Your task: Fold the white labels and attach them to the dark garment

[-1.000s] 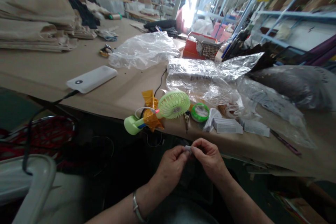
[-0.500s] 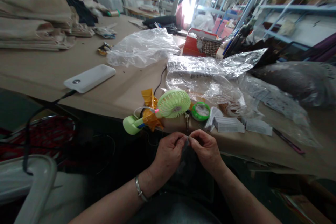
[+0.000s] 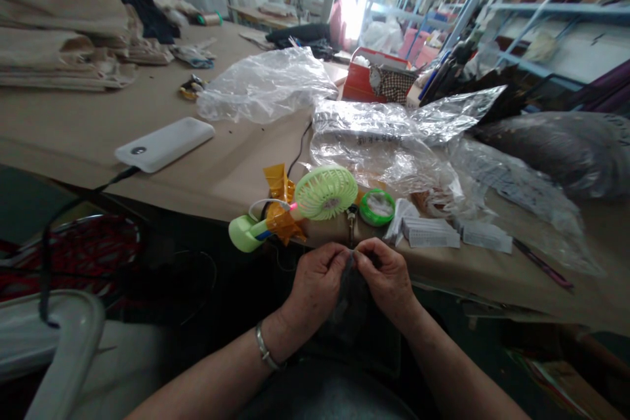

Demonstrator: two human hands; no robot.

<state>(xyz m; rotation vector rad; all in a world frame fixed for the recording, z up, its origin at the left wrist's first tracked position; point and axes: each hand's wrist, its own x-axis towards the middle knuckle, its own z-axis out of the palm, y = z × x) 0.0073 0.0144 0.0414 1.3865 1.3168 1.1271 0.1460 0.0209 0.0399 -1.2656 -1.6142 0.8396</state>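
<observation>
My left hand [image 3: 315, 285] and my right hand [image 3: 386, 275] meet fingertip to fingertip just below the table's front edge. Both are pinched on a small pale piece [image 3: 351, 254] with dark, thin material hanging under it; I cannot make out what it is. A silver bracelet sits on my left wrist. Right above the hands, a green hand-held fan [image 3: 315, 200] lies on the table's edge, with orange tape around its neck. Beside it sit a small key-like metal piece [image 3: 351, 220] and a green round lid [image 3: 377, 207].
On the brown table [image 3: 211, 170] lie a white power bank [image 3: 165, 144] with a black cable, crumpled clear plastic bags [image 3: 388, 151], white label stacks [image 3: 433, 233], a red box [image 3: 367, 82] and folded beige cloth [image 3: 54, 33]. A white chair edge [image 3: 63, 354] stands lower left.
Both hands have risen together towards the table's edge, staying pinched on the small piece. The white bit seen between the fingertips a second ago is now mostly hidden.
</observation>
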